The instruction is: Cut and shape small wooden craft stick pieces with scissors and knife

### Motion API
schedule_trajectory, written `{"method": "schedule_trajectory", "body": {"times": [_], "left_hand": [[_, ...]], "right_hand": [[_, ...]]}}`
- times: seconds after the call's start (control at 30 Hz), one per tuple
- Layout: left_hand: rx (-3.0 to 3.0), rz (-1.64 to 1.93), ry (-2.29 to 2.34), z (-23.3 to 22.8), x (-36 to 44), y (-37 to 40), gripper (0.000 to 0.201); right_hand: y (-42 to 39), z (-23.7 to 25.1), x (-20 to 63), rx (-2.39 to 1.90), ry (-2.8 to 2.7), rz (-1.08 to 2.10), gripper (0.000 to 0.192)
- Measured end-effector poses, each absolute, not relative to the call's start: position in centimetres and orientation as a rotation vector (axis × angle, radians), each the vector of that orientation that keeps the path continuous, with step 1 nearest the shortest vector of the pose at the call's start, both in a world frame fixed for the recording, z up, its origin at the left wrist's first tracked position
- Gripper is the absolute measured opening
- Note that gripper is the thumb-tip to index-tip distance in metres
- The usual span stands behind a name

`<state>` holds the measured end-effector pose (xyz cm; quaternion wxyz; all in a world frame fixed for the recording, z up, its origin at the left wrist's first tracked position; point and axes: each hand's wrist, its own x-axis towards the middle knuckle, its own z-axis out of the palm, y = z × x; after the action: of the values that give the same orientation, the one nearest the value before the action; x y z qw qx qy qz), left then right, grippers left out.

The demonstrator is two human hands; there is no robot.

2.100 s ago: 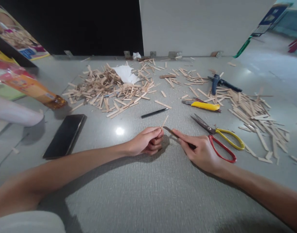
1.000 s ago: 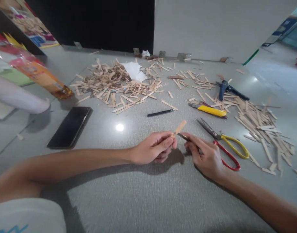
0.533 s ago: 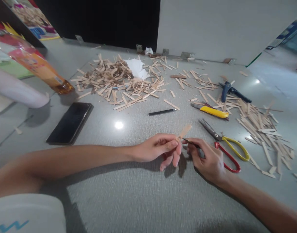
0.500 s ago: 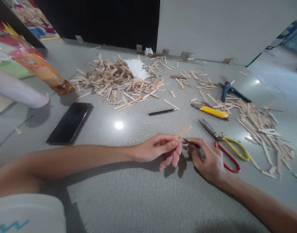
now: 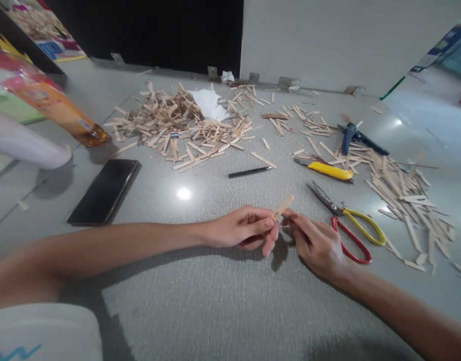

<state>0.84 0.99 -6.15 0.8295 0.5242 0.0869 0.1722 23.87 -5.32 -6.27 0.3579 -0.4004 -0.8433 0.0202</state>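
My left hand point(image 5: 256, 228) pinches a short wooden craft stick point(image 5: 285, 204) between thumb and forefinger, its rounded end pointing up and to the right. The stick's lower end looks notched or worked, but it is too small to tell. My right hand point(image 5: 320, 243) is closed round a thin dark tool point(image 5: 287, 217), whose tip meets the stick near my left fingertips. Most of this tool is hidden in the fingers. Just right of that hand lie scissors point(image 5: 337, 209) with one yellow and one red handle, blades apart.
A black pen-like stick point(image 5: 249, 172) and a yellow utility knife point(image 5: 330, 170) lie ahead. Wooden sticks are heaped at the back point(image 5: 166, 120) and right point(image 5: 407, 200). Dark blue clippers point(image 5: 349, 138) rest on sticks. A phone point(image 5: 104, 193) and a bottle point(image 5: 53, 100) are leftward.
The view has shifted slightly, so things sit a little further left. My left hand's lower fingers have curled in somewhat. Both hands keep their hold.
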Motion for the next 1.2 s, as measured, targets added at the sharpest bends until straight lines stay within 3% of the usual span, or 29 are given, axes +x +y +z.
{"method": "schedule_trajectory", "body": {"times": [0.3,1.2], "left_hand": [[1.175,0.377,0.28,-5.7,0.7,0.9,0.049],[1.224,0.239,0.223,-5.6,0.4,1.0,0.049]], "right_hand": [[-5.1,-6.1,24.2,-1.001,-2.145,0.197,0.032],[-3.6,-4.9,24.6,-0.963,-2.209,0.447,0.033]]}}
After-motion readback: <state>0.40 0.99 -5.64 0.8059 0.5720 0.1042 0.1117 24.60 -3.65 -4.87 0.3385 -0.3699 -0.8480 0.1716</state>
